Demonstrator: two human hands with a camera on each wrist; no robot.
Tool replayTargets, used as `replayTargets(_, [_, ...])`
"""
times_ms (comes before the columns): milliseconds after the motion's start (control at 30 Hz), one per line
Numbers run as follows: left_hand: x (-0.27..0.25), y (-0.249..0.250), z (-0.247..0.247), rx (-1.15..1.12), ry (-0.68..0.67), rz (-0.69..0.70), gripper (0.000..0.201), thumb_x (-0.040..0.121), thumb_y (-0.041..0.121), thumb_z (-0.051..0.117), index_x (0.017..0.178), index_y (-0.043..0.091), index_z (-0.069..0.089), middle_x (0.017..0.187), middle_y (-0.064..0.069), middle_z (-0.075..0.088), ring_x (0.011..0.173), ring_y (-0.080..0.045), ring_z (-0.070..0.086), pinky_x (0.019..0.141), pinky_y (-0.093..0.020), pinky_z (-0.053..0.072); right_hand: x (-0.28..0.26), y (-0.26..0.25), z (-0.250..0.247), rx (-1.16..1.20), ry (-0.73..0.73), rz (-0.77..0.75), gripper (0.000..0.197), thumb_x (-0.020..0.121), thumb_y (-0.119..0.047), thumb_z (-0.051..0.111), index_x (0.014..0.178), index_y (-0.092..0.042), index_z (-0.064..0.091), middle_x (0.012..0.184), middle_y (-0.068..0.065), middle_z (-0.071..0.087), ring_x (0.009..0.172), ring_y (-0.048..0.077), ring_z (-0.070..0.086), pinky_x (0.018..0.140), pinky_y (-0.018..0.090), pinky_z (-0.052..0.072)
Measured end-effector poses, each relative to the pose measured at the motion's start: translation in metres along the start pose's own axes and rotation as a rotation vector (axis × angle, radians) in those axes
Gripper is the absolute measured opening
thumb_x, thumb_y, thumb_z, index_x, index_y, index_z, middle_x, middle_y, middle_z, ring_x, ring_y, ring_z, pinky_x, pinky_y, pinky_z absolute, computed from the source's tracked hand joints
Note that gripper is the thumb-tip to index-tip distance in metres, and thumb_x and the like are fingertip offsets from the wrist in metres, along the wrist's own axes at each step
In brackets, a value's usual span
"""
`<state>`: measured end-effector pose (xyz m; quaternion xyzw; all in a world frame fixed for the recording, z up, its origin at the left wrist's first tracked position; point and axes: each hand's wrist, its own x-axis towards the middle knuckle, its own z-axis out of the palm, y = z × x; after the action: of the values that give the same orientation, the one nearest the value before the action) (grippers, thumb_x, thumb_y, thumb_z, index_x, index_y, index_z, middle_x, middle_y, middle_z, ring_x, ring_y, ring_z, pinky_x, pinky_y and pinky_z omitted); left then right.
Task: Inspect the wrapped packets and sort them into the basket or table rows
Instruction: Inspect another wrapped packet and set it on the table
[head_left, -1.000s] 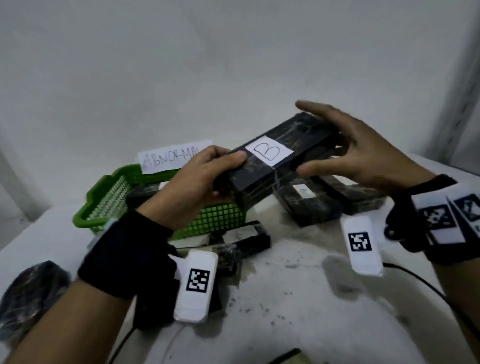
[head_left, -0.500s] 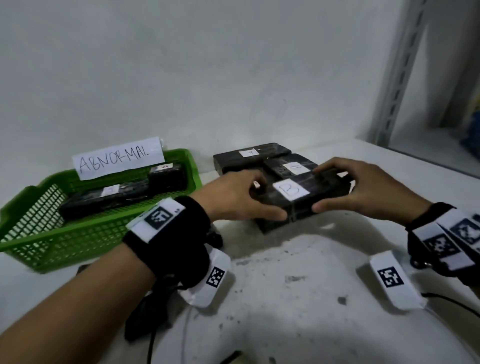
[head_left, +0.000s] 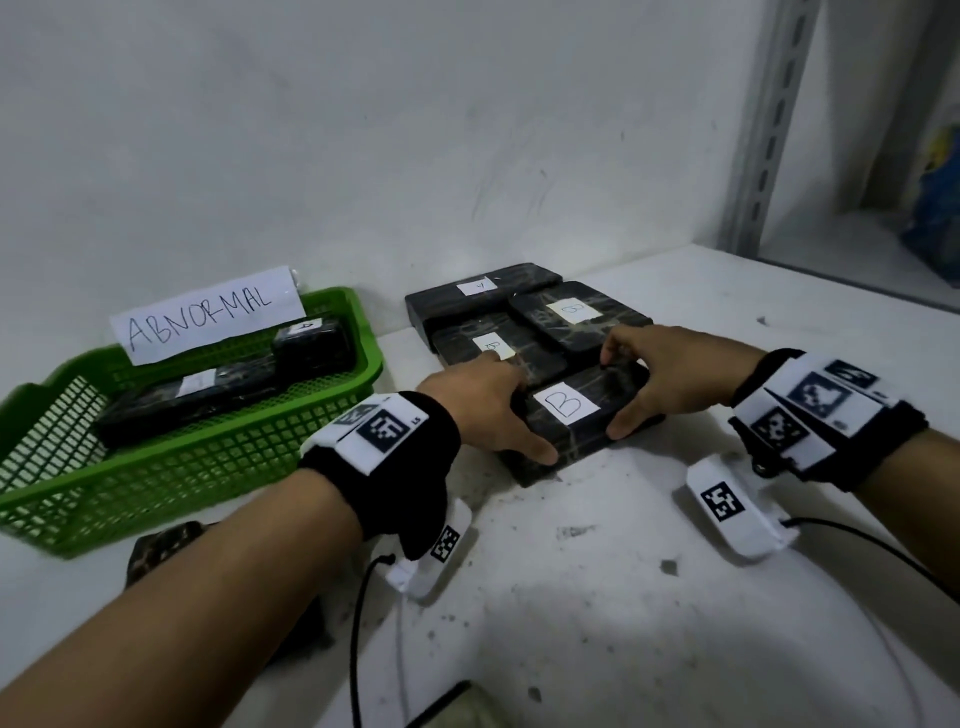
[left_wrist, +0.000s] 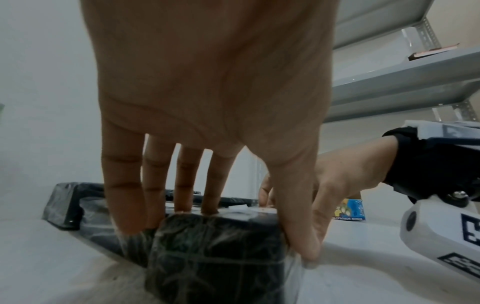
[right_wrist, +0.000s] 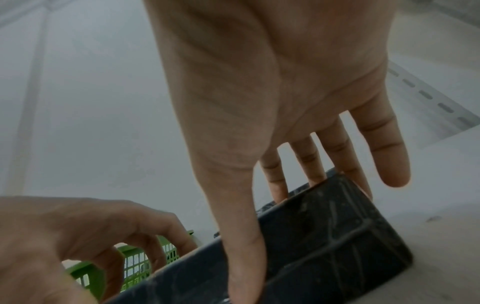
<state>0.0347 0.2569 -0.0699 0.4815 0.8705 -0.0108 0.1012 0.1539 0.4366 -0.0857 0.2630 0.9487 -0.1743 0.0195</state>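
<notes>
A black wrapped packet marked B (head_left: 566, 410) lies flat on the white table (head_left: 597, 597), in front of three more black packets (head_left: 576, 317) set in rows. My left hand (head_left: 511, 415) grips its left end, thumb on the near side and fingers over the far edge. My right hand (head_left: 623, 389) grips the right end the same way. The left wrist view shows the packet's end (left_wrist: 221, 257) between the thumb and fingers (left_wrist: 124, 205). In the right wrist view the packet (right_wrist: 324, 236) sits under the thumb. The green basket (head_left: 208, 457) labelled ABNORMAL holds two packets (head_left: 311, 343).
A dark packet-like object (head_left: 161, 545) lies partly hidden under my left forearm. Black cables (head_left: 358, 623) run from the wrist units across the near table. A grey metal shelf post (head_left: 763, 130) stands at the back right, with a blue and yellow bag (head_left: 935, 208) beyond it.
Both hands have brought packet B down from mid-air onto the table in front of the other packets. They still hold its two ends.
</notes>
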Motion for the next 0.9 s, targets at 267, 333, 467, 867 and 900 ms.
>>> replayTargets(267, [-0.030,-0.018,-0.013,-0.174,0.066,0.064,0.070,0.081,0.059,0.071,0.137,0.024,0.049,0.135,0.004,0.056,0.115,-0.015,0.055,0.091,-0.026,0.044,-0.017,-0.032,-0.011,-0.215,0.087,-0.083,0.084,0.067,-0.052,0.088,0.138,-0.033,0.045,0.143,0.001,0.041,0.130,0.027,0.040,0.105,0.046,0.042])
replayTargets(333, [-0.049,-0.031,-0.016,-0.246,0.126,0.063,0.059,0.085,0.053,0.070,0.136,0.028,0.052,0.131,0.010,0.058,0.111,-0.011,0.058,0.085,-0.024,0.043,-0.023,-0.044,-0.015,-0.224,0.136,-0.154,0.082,0.069,-0.047,0.088,0.138,-0.034,0.045,0.143,0.001,0.041,0.130,0.027,0.040,0.105,0.047,0.043])
replayTargets(467, [-0.074,-0.042,-0.009,-0.286,0.070,0.096,0.051,0.088,0.053,0.066,0.135,0.039,0.054,0.130,0.017,0.059,0.110,-0.007,0.061,0.091,-0.023,0.047,-0.021,-0.050,-0.014,-0.209,-0.037,-0.179,0.080,0.067,-0.036,0.092,0.135,-0.039,0.051,0.137,-0.004,0.049,0.121,0.021,0.049,0.097,0.037,0.045])
replayTargets(867, [-0.063,-0.032,-0.003,-0.298,-0.010,0.106,0.043,0.097,0.050,0.055,0.137,0.036,0.056,0.137,0.015,0.056,0.106,-0.001,0.049,0.088,-0.019,0.034,-0.010,-0.038,0.000,-0.229,-0.001,-0.238,0.078,0.065,-0.027,0.091,0.134,-0.036,0.055,0.126,-0.009,0.054,0.116,0.016,0.049,0.099,0.037,0.044])
replayTargets(900, [-0.069,-0.036,-0.004,-0.314,0.011,0.088,0.042,0.096,0.051,0.055,0.136,0.037,0.057,0.136,0.017,0.056,0.107,-0.001,0.050,0.087,-0.019,0.036,-0.011,-0.043,-0.001,-0.225,0.007,-0.267,0.080,0.064,-0.031,0.092,0.134,-0.037,0.054,0.127,-0.008,0.054,0.119,0.018,0.050,0.102,0.041,0.045])
